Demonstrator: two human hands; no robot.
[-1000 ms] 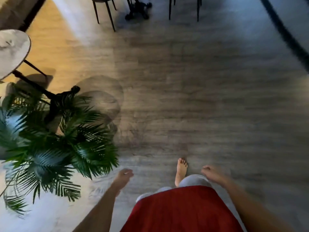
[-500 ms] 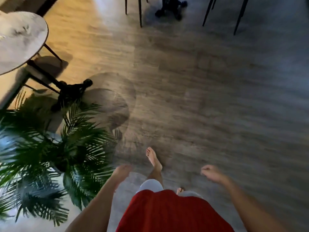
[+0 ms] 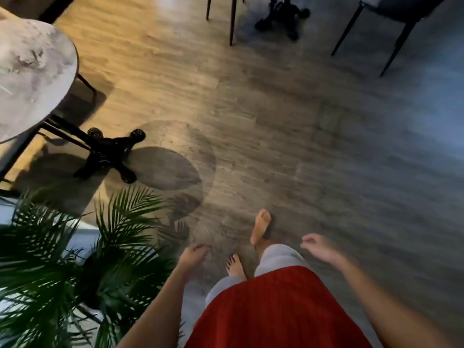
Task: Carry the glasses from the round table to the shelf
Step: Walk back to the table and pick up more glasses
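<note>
A round table [image 3: 32, 71] with a grey marbled top stands at the upper left on a black cross-shaped foot [image 3: 110, 154]. The part of its top that shows carries no glasses. No glasses and no shelf appear anywhere in view. My left hand [image 3: 193, 256] hangs low beside my body, fingers loosely curled, holding nothing. My right hand [image 3: 317, 248] swings on the other side, blurred, fingers loosely apart and holding nothing. My bare feet stand on the wood floor between the hands.
A green palm plant [image 3: 65, 267] fills the lower left, close to my left arm. At the top, dark chair legs [image 3: 232, 18], another black table foot [image 3: 282, 18] and a grey chair [image 3: 391, 11]. Wood floor [image 3: 313, 134] spreads across the middle and right.
I have walked forward: the round table, its foot and the chairs have come closer and lower in view, the plant has slid to the lower left. My feet have swapped stride; both hands stay free.
</note>
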